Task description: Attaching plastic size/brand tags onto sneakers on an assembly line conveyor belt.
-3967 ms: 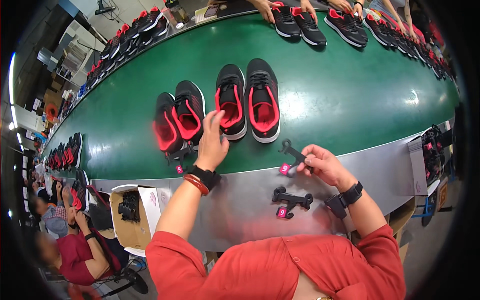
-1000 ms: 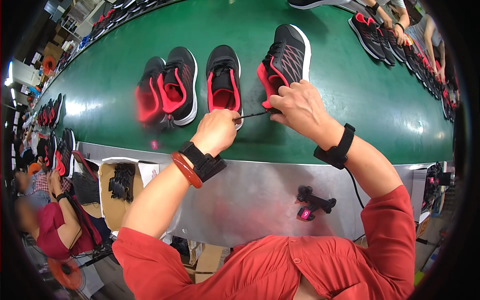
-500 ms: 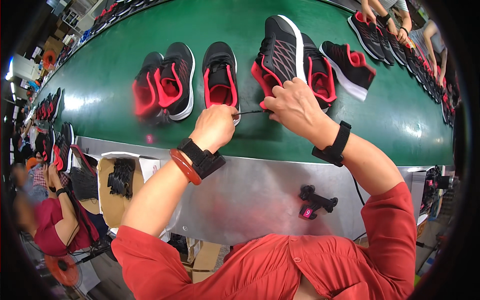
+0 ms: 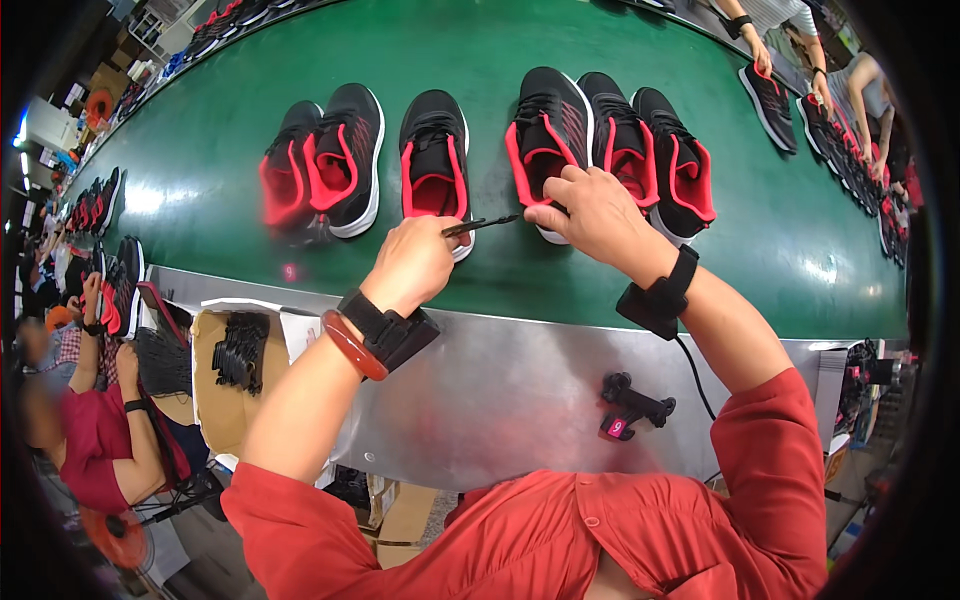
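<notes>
My left hand (image 4: 412, 262) is closed on a thin, dark shoelace (image 4: 485, 224), whose tapered end points toward my right thumb. My right hand (image 4: 600, 218) has its thumb apart from its bent fingers, just behind the heel of a black sneaker (image 4: 552, 120) with red lining and white sole. Next to that one stand a second sneaker (image 4: 612, 105) and a third sneaker (image 4: 672, 130). Right in front of my left hand is a single sneaker (image 4: 434, 125). Farther left a sneaker (image 4: 352, 115) and another sneaker (image 4: 288, 145), partly smeared, stand side by side.
The shoes stand on a green surface (image 4: 230, 90) with a metal ledge (image 4: 500, 370) on my side. On the ledge lie a black bracket (image 4: 632, 405) and, at left, a carton (image 4: 215, 400) with black lace bundles (image 4: 238, 352). Other people's hands (image 4: 762, 58) handle sneakers at far right.
The raised sneaker by my right hand now sits lower on the green surface. The tilted one beside it stands straight. The dark lace no longer stretches between both hands.
</notes>
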Demonstrator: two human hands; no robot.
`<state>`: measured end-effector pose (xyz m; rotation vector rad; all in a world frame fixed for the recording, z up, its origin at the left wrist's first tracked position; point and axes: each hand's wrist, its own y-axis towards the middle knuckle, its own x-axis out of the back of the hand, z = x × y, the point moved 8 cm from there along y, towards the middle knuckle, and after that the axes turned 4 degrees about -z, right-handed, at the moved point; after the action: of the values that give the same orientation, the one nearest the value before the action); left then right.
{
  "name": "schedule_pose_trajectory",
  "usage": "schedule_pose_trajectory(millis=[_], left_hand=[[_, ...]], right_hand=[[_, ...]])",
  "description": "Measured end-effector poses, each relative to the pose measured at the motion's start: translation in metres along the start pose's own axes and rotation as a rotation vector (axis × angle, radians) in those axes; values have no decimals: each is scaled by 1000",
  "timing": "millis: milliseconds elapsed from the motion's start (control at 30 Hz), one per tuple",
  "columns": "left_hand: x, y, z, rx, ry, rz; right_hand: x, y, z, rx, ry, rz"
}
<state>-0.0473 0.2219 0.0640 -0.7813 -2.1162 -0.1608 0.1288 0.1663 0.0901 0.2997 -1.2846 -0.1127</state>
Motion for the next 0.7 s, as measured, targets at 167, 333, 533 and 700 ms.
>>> schedule_pose_trajectory(millis=[167,333,533,700], left_hand=[[-3,-2,8,-32,47,-43],[-4,-2,11,-44,76,-52],[-5,-1,15,-33,80,-49],[-2,1,24,20,45,-19]], right_hand=[[-11,1,-4,-11,133,20],[-15,-1,-3,-3,194,15],[-24,8,7,-21,196,90],[-20,12,15,8,164,53]])
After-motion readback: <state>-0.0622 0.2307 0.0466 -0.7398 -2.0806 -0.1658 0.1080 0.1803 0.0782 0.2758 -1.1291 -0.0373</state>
